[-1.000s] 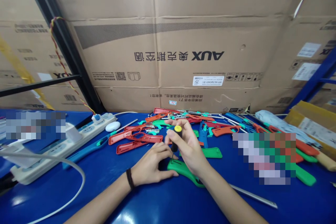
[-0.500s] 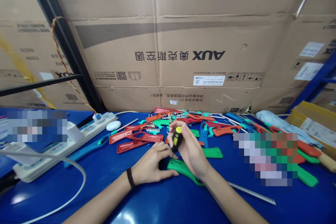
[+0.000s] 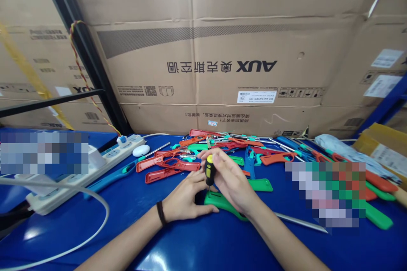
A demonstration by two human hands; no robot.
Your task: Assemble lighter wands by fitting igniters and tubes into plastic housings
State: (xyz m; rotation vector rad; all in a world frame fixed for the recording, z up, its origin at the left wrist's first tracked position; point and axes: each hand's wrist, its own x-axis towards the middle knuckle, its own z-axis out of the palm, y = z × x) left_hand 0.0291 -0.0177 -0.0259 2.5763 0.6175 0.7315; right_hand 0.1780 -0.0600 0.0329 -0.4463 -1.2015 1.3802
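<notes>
My right hand (image 3: 233, 182) is closed around a small black and yellow screwdriver (image 3: 209, 170). The screwdriver stands nearly upright, its tip down at the near end of a green long-nosed lighter (image 3: 212, 198). Beside it, my left hand (image 3: 187, 197) has its thumb and fingers around that end of the lighter, against the table. Part of the green handle is hidden behind my right hand. The lighter's metal tube (image 3: 300, 222) reaches out to the right past my right wrist. Whether a screw sits under the tip is too small to tell.
Red, orange, green and blue lighter parts (image 3: 171, 173) lie heaped beyond my hands. A white power strip (image 3: 44, 201) with a looping cable (image 3: 106, 220) stands at left. More lighters (image 3: 378, 216) lie at right, partly blurred. Cardboard boxes (image 3: 216, 42) wall off the back.
The screwdriver has swung from leaning right to nearly upright, with its tip still on the lighter's end. My left hand keeps its grip. The whole view has shifted slightly.
</notes>
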